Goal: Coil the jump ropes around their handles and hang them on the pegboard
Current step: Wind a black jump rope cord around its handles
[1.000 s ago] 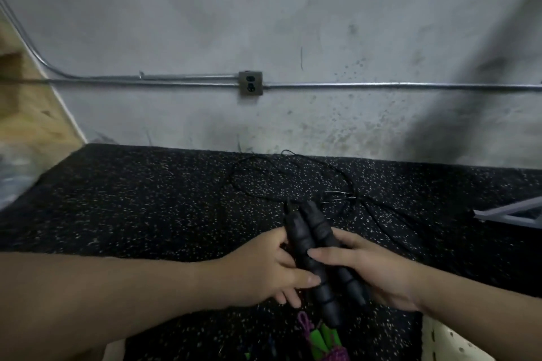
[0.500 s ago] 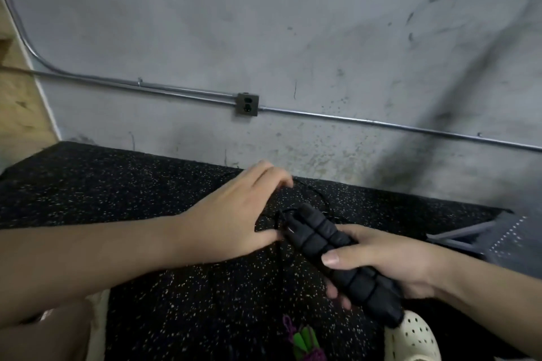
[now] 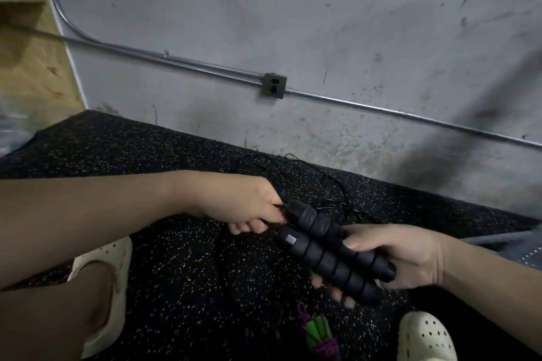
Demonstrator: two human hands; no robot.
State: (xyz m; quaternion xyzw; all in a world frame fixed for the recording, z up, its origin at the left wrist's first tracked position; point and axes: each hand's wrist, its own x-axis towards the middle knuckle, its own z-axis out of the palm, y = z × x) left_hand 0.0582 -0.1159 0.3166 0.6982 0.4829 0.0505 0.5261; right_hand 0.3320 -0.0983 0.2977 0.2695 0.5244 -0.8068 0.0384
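Right hand (image 3: 407, 258) clasps both handles (image 3: 328, 249) together so the left hand (image 3: 249, 208), pinching the rope (image 3: 316, 179), can wind it.

Right hand (image 3: 404, 255) grips two ribbed black foam handles (image 3: 328, 246) side by side — left hand (image 3: 249, 205) pinches the thin black cord (image 3: 337, 187) at their tops.

One wide-angle camera sits on my head, looking forward and down, tilted so the wall's conduit (image 3: 381, 110) slopes down toward the right. My left hand (image 3: 249, 205) and right hand (image 3: 393, 255) sit close beneath it. The speckled floor (image 3: 146, 161) stretches away to the far grey wall (image 3: 293, 23). My pale shoes (image 3: 422, 337) edge the near frame.
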